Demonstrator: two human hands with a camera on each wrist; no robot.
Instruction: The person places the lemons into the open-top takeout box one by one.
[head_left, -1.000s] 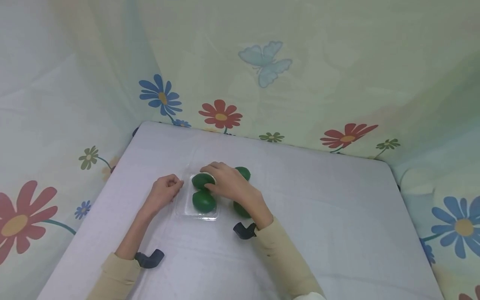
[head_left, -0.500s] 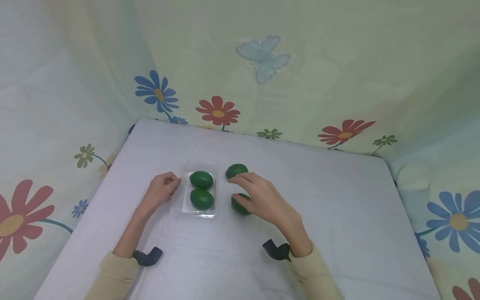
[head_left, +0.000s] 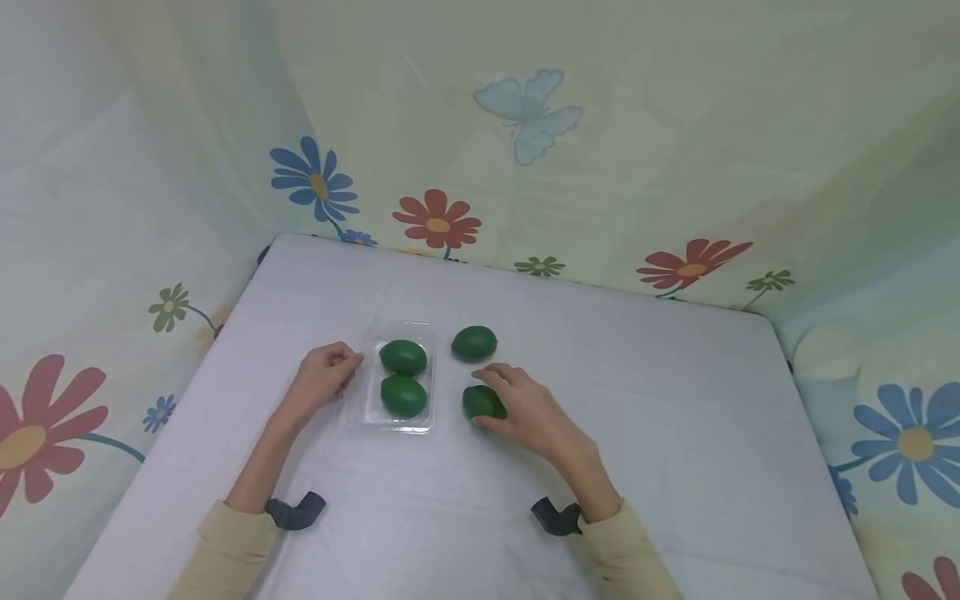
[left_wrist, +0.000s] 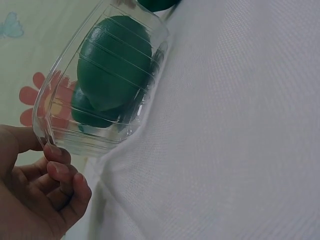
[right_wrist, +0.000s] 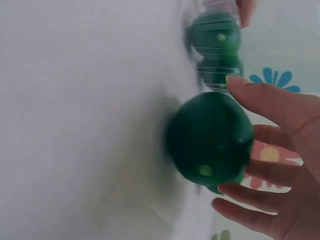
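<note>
My left hand pinches the left rim of a clear plastic box between thumb and fingertip, as the left wrist view shows. Inside the box lie two limes, a far lime and a near lime, one behind the other. Right of the box, a loose lime rests on the cloth. Nearer to me, my right hand stands around a second loose lime, thumb on its near side and fingers beyond it. In the right wrist view those fingers are spread and lightly bent beside this lime.
A white cloth covers the table. Flowered curtain hangs behind it and on both sides. Dark curved wrist mounts stick out inward from the left wrist and the right wrist.
My right hand has left the limes in the box and moved right, then settled around the nearer loose lime with its fingers lower. My left hand has stayed at the box rim.
</note>
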